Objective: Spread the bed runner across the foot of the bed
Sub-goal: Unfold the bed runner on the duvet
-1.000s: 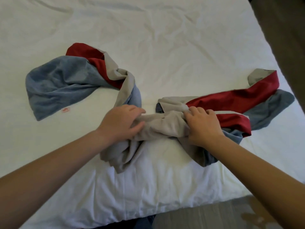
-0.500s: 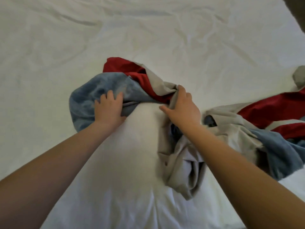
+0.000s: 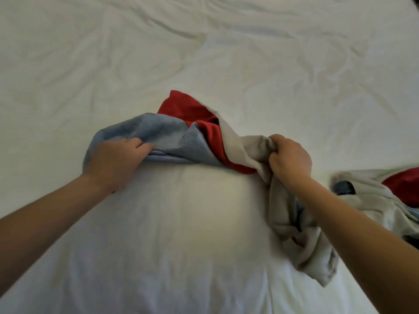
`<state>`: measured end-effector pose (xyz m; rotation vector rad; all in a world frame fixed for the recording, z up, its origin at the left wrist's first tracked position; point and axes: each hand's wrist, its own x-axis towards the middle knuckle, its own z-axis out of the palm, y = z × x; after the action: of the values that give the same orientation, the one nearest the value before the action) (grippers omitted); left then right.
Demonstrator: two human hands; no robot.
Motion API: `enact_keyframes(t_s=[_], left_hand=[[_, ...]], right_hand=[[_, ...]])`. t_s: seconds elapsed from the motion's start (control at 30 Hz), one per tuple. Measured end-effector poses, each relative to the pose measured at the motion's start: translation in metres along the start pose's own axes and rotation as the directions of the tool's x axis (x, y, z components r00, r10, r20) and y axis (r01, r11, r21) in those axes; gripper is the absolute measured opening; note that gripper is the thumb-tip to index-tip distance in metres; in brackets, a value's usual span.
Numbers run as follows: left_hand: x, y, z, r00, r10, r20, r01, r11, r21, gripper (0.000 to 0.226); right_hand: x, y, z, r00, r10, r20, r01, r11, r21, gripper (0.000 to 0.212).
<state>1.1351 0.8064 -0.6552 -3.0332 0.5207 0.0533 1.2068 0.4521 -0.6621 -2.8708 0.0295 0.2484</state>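
Bed runner [image 3: 181, 141] lay bunched and twisted on the white sheet [image 3: 204, 53]: blue end at left, red fold behind it, grey stretch running right and trailing down under the right forearm, with more grey, red and blue cloth heaped at the right edge of view. Left hand [image 3: 115, 162] gripped the blue end, fingers curled into the cloth. Right hand [image 3: 291, 158] was fisted round a gathered wad of the grey part, well apart from the left, with creased cloth between them.
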Motion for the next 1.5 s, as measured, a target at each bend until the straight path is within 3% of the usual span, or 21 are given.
enact_keyframes(t_s=[0.17, 0.33, 0.37, 0.43, 0.5, 0.53, 0.6, 0.7, 0.77, 0.83, 0.93, 0.97, 1.03, 1.13, 1.37, 1.5], left_hand=[[-0.083, -0.055, -0.017, 0.975, -0.104, 0.197, 0.095, 0.994, 0.052, 0.059], [-0.154, -0.101, 0.003, 0.812, -0.389, 0.435, 0.314, 0.92, 0.235, 0.069], [-0.164, -0.105, 0.007, 0.779, -0.418, 0.467, 0.322, 0.907, 0.273, 0.07], [-0.179, -0.103, 0.017, 0.751, -0.454, 0.48, 0.37, 0.891, 0.265, 0.06], [-0.184, -0.089, 0.025, 0.733, -0.499, 0.462, 0.483, 0.86, 0.163, 0.046], [-0.182, -0.08, 0.027, 0.719, -0.532, 0.448, 0.543, 0.832, 0.117, 0.044], [-0.175, -0.064, 0.029, 0.749, -0.536, 0.39, 0.566, 0.823, 0.045, 0.045], [-0.153, -0.043, 0.024, 0.849, -0.489, 0.201, 0.503, 0.864, -0.018, 0.039], [-0.131, -0.031, 0.019, 0.88, -0.467, 0.085, 0.471, 0.881, -0.04, 0.047], [-0.106, -0.023, 0.014, 0.915, -0.401, 0.04, 0.402, 0.916, -0.014, 0.063], [-0.074, -0.016, 0.007, 0.954, -0.267, 0.137, 0.264, 0.964, 0.038, 0.076], [-0.066, -0.013, 0.005, 0.952, -0.243, 0.187, 0.238, 0.97, 0.048, 0.073], [-0.051, -0.009, 0.001, 0.944, -0.217, 0.247, 0.218, 0.976, 0.021, 0.045], [-0.032, -0.004, -0.012, 0.943, -0.247, 0.222, 0.269, 0.96, -0.077, 0.012], [0.028, 0.0, -0.035, 0.94, -0.341, 0.004, 0.339, 0.931, -0.137, 0.014], [0.073, -0.007, -0.029, 0.916, -0.401, -0.037, 0.391, 0.908, -0.151, 0.023]], right_hand=[[-0.01, -0.083, 0.022, 0.976, -0.136, 0.17, 0.12, 0.988, 0.098, 0.033], [-0.023, -0.157, 0.062, 0.893, -0.289, 0.344, 0.245, 0.955, 0.167, 0.035], [-0.028, -0.165, 0.067, 0.896, -0.315, 0.313, 0.292, 0.949, 0.118, 0.039], [-0.042, -0.176, 0.073, 0.923, -0.376, 0.078, 0.379, 0.925, -0.034, 0.052], [-0.065, -0.182, 0.078, 0.891, -0.409, -0.199, 0.413, 0.91, -0.021, 0.047], [-0.078, -0.184, 0.082, 0.87, -0.425, -0.25, 0.45, 0.891, 0.052, 0.036], [-0.106, -0.182, 0.093, 0.856, -0.494, -0.152, 0.516, 0.833, 0.199, 0.016], [-0.13, -0.165, 0.106, 0.802, -0.578, 0.15, 0.564, 0.816, 0.128, 0.036], [-0.128, -0.156, 0.11, 0.757, -0.607, 0.242, 0.612, 0.789, 0.063, 0.039], [-0.121, -0.152, 0.105, 0.755, -0.621, 0.213, 0.626, 0.778, 0.048, 0.019], [-0.107, -0.147, 0.091, 0.787, -0.598, 0.153, 0.576, 0.8, 0.166, 0.007], [-0.103, -0.143, 0.084, 0.791, -0.59, 0.161, 0.552, 0.802, 0.228, 0.009], [-0.092, -0.134, 0.065, 0.802, -0.568, 0.187, 0.5, 0.808, 0.311, 0.011], [-0.067, -0.121, 0.034, 0.786, -0.611, 0.098, 0.553, 0.765, 0.331, 0.004], [0.03, -0.119, -0.012, 0.788, -0.598, -0.144, 0.614, 0.78, 0.123, 0.015], [0.086, -0.116, -0.01, 0.848, -0.492, -0.199, 0.512, 0.857, 0.062, 0.02]])
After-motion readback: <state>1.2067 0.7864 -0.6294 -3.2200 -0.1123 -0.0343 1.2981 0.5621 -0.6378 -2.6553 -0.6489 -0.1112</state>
